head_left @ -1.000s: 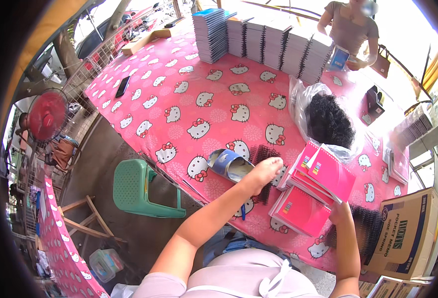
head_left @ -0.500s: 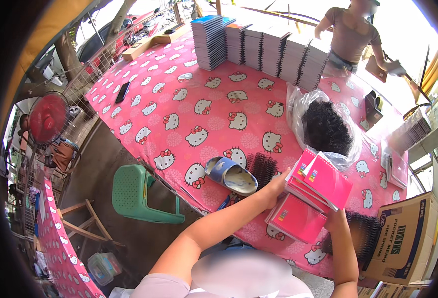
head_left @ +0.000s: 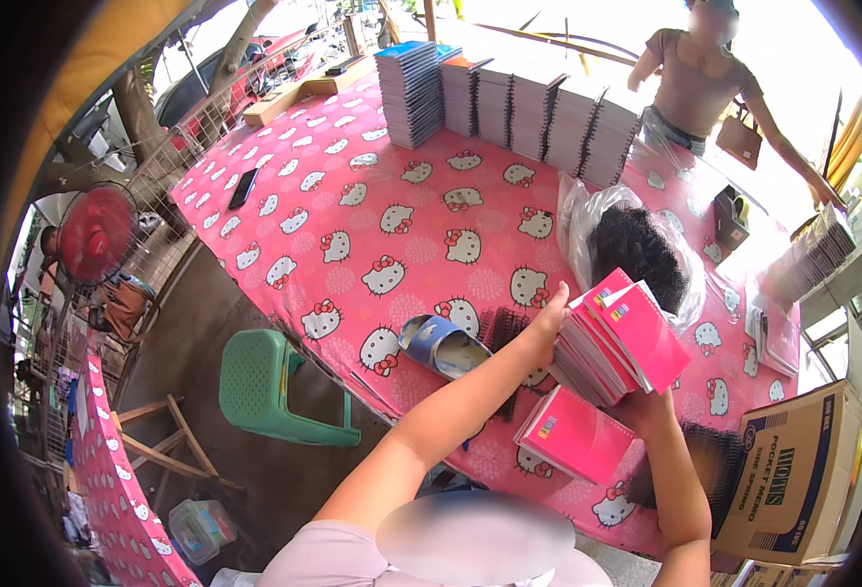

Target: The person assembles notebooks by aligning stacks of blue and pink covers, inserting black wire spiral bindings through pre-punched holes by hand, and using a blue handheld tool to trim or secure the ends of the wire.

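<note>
Between my two hands is a thick stack of pink spiral notebooks (head_left: 636, 338), tilted above the table, its top ones fanned unevenly. My left hand (head_left: 551, 321) presses the stack's left side, thumb pointing up. On the lower right, my right hand (head_left: 649, 411) grips it from the near side, its fingers partly hidden under the stack. A smaller pile of pink notebooks (head_left: 577, 437) lies on the table just below. Beside my left forearm are a blue slipper (head_left: 441, 344) and some black spiral coils (head_left: 502, 330), partly covered by the arm.
Black coils fill a clear plastic bag (head_left: 575, 230) beyond the stack. More black coils (head_left: 695, 465) lie beside a cardboard box (head_left: 793, 470) at right. Tall notebook stacks (head_left: 509, 103) line the table's far side. A person (head_left: 700, 83) stands behind. A green stool (head_left: 255, 382) is at left.
The held stack has lifted away from the lower pile, and its thick page edges now show. My left hand has moved up along its side. The person behind has stretched an arm to the right.
</note>
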`<state>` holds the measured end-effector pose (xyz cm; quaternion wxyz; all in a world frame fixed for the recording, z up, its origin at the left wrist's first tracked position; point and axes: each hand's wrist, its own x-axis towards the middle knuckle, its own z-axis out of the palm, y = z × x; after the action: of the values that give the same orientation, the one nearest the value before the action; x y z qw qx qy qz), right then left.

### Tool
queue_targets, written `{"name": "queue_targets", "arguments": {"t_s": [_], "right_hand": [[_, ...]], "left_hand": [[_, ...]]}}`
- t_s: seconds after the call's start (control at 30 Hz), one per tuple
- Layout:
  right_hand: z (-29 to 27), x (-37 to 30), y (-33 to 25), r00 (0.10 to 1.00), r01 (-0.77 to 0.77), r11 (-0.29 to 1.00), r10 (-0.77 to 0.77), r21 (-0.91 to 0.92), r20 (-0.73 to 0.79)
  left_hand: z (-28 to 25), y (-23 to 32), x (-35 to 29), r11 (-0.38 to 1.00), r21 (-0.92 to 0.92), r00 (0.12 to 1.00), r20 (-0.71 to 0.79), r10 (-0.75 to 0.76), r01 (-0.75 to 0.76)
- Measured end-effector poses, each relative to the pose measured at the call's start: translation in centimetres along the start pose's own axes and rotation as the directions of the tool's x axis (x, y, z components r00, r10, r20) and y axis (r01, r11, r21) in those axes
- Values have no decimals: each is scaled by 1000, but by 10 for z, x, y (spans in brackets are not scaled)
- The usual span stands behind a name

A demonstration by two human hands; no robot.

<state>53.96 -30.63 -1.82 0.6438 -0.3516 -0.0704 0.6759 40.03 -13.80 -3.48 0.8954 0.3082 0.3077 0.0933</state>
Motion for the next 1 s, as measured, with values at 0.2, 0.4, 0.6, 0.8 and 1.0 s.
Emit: {"name": "queue_targets", "arguments": {"t_s": [0.2, 0.4, 0.6, 0.8, 1.0], "right_hand": [[-3, 10, 1, 999, 3, 977, -13, -212, -45], [-4, 11, -1, 995, 7, 983, -25, -181, -93], [-29, 11, -5, 985, -38, 978, 3, -205, -170], [-36, 17, -3, 968, -108, 984, 73, -139, -240], [-31, 9, -6, 975, 213, 658, -97, -722, 198]], "left_hand": [[-36, -6, 38, 999, -37, 1000, 1, -5, 5], [1, 30, -3, 988, 108, 994, -35, -107, 110], [20, 37, -11, 951, 287, 994, -45, -103, 112], [9, 28, -9, 981, 190, 986, 151, -64, 34], [21, 24, -1, 982, 183, 978, 192, -77, 42]]}}
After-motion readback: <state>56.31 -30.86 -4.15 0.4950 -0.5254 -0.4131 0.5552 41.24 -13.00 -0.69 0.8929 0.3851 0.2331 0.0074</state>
